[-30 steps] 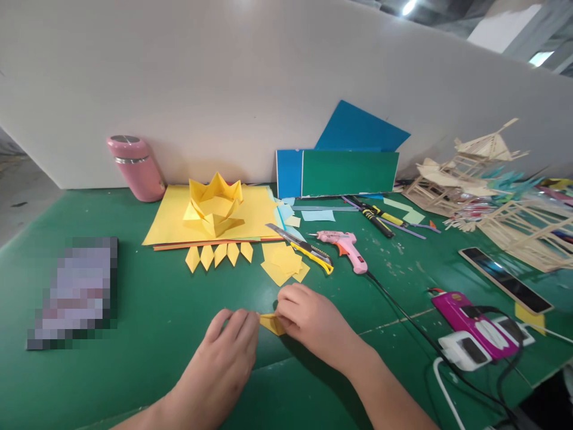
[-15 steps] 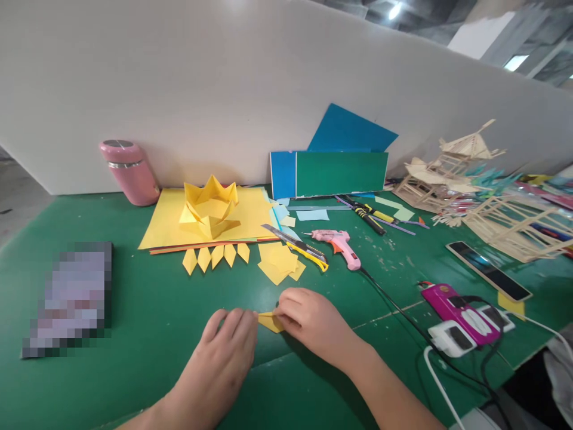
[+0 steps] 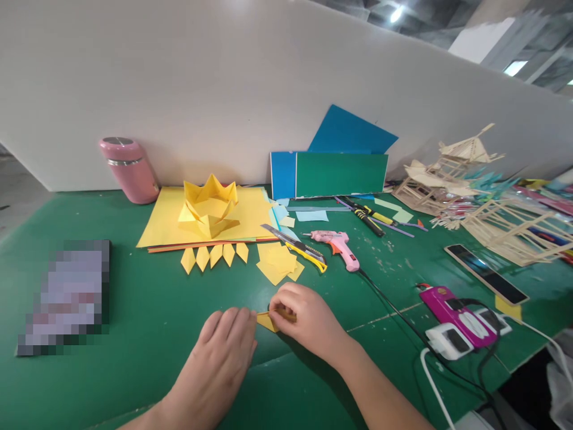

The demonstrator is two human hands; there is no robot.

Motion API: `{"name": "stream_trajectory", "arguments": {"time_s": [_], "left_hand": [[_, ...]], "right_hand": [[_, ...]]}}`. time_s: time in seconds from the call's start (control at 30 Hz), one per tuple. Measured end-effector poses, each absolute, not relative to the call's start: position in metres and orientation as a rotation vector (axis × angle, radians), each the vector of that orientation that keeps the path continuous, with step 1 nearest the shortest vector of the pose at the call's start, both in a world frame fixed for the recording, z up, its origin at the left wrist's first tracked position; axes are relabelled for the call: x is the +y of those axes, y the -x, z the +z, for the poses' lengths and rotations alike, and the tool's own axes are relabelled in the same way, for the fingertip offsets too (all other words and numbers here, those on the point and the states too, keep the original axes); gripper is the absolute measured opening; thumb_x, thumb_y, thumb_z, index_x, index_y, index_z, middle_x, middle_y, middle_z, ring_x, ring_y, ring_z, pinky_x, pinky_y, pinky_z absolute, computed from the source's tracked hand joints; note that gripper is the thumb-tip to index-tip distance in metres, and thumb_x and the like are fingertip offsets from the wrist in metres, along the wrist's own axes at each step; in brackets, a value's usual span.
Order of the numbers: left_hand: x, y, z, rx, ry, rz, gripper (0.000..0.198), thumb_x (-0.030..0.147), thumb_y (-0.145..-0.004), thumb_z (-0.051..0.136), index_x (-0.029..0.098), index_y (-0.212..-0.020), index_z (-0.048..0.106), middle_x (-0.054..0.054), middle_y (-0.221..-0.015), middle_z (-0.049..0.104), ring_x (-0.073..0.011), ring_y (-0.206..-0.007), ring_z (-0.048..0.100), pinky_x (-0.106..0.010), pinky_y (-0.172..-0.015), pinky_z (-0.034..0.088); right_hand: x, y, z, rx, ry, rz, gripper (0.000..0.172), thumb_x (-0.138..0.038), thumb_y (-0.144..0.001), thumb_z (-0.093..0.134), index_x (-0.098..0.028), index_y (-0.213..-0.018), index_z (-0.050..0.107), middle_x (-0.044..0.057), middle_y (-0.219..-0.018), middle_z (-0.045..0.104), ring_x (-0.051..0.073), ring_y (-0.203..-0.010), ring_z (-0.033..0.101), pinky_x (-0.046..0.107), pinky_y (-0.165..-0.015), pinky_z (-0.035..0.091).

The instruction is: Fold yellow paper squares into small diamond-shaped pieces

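Between my hands, low over the green table, is a small piece of folded yellow paper (image 3: 267, 322). My right hand (image 3: 302, 316) pinches its right side between thumb and fingers. At the paper's left end, my left hand (image 3: 228, 343) has its fingers closed together on the tip; part of that grip is hidden behind the hand. Just beyond lie several loose yellow paper squares (image 3: 276, 263) and a row of folded yellow diamonds (image 3: 215, 257). Behind these, a yellow folded-paper crown shape (image 3: 209, 224) stands on a stack of coloured sheets (image 3: 165, 221).
A yellow utility knife (image 3: 304, 254) with its blade out and a pink glue gun (image 3: 338, 242) lie past my right hand. A magenta power strip (image 3: 456, 313) with cables and a phone (image 3: 486, 272) are at right. A pink flask (image 3: 129, 170) stands at back left.
My right fingers have shifted slightly left along the folded paper and curled more. My left hand stays nearly in place. The whole view has shifted a little.
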State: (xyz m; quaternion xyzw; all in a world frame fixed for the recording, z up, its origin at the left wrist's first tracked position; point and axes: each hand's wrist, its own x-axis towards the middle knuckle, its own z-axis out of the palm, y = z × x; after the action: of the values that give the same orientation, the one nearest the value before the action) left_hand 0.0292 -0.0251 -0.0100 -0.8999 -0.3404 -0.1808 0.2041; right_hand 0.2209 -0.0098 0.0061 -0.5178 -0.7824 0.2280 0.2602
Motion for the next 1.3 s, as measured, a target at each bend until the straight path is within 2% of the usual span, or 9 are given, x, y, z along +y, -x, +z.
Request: {"name": "stream_trajectory", "arguments": {"time_s": [0.13,0.23,0.33,0.47,0.7,0.87,1.1,1.3], "left_hand": [[-0.026,-0.028,-0.011,-0.931,2.532,-0.533,0.034,0.009,-0.094,0.035,0.010,-0.109,0.065,-0.013,-0.099,0.066,-0.0260,-0.092,0.057,-0.040,-0.087,0.035],[-0.026,-0.029,-0.007,-0.974,2.615,-0.441,0.042,0.003,-0.084,0.041,0.017,-0.118,0.061,-0.009,-0.098,0.065,-0.0244,-0.090,0.057,-0.038,-0.085,0.035],[-0.024,-0.030,-0.004,-1.038,2.684,-0.391,0.047,0.003,-0.077,0.047,0.022,-0.117,0.062,-0.005,-0.092,0.066,-0.0228,-0.085,0.057,-0.037,-0.082,0.036],[-0.021,-0.030,-0.002,-1.067,2.705,-0.368,0.043,0.006,-0.078,0.050,0.024,-0.114,0.063,-0.003,-0.088,0.065,-0.0220,-0.082,0.057,-0.037,-0.079,0.036],[-0.021,-0.029,-0.004,-1.082,2.716,-0.363,0.040,0.007,-0.077,0.054,0.024,-0.112,0.062,-0.002,-0.090,0.065,-0.0218,-0.087,0.058,-0.037,-0.081,0.035],[-0.021,-0.028,-0.007,-1.088,2.690,-0.383,0.038,0.007,-0.080,0.052,0.025,-0.111,0.063,-0.003,-0.100,0.066,-0.0224,-0.092,0.057,-0.037,-0.083,0.036],[-0.016,-0.027,-0.009,-0.983,2.840,-0.319,0.045,0.001,-0.083,0.040,0.018,-0.119,0.060,-0.006,-0.108,0.066,-0.0212,-0.096,0.057,-0.035,-0.083,0.043],[-0.011,-0.027,-0.003,-0.950,2.937,-0.427,0.033,0.004,-0.087,0.043,0.021,-0.108,0.063,-0.005,-0.100,0.067,-0.0199,-0.092,0.060,-0.034,-0.083,0.049]], "right_hand": [[-0.009,-0.221,0.005,-2.117,1.414,0.618,0.014,-0.009,-0.081,0.057,-0.018,-0.071,0.057,0.000,-0.073,0.057,0.013,-0.066,0.053,0.022,-0.058,0.039],[-0.008,-0.222,0.006,-2.095,1.438,0.682,0.014,-0.008,-0.080,0.058,-0.018,-0.070,0.058,-0.001,-0.073,0.057,0.012,-0.064,0.053,0.021,-0.056,0.039],[-0.008,-0.222,0.007,-2.081,1.446,0.715,0.015,-0.007,-0.081,0.056,-0.018,-0.071,0.058,-0.001,-0.074,0.057,0.011,-0.063,0.053,0.021,-0.057,0.040],[-0.008,-0.221,0.008,-2.082,1.446,0.693,0.016,-0.008,-0.082,0.055,-0.018,-0.070,0.057,-0.001,-0.072,0.056,0.011,-0.062,0.052,0.021,-0.056,0.039],[-0.008,-0.219,0.006,-2.168,1.444,0.554,0.017,-0.006,-0.081,0.055,-0.018,-0.070,0.054,-0.001,-0.072,0.055,0.012,-0.064,0.051,0.023,-0.057,0.039],[-0.010,-0.222,0.006,-2.218,1.380,0.508,0.018,-0.004,-0.082,0.055,-0.019,-0.072,0.054,-0.001,-0.071,0.055,0.013,-0.065,0.051,0.023,-0.058,0.037],[-0.011,-0.231,0.003,-2.302,1.230,0.511,0.016,-0.011,-0.089,0.053,-0.017,-0.076,0.058,0.003,-0.079,0.060,0.015,-0.073,0.054,0.025,-0.065,0.041],[-0.012,-0.231,0.006,-2.334,1.251,0.510,0.016,-0.008,-0.087,0.054,-0.017,-0.074,0.058,0.002,-0.077,0.058,0.015,-0.074,0.054,0.025,-0.065,0.041]]}}
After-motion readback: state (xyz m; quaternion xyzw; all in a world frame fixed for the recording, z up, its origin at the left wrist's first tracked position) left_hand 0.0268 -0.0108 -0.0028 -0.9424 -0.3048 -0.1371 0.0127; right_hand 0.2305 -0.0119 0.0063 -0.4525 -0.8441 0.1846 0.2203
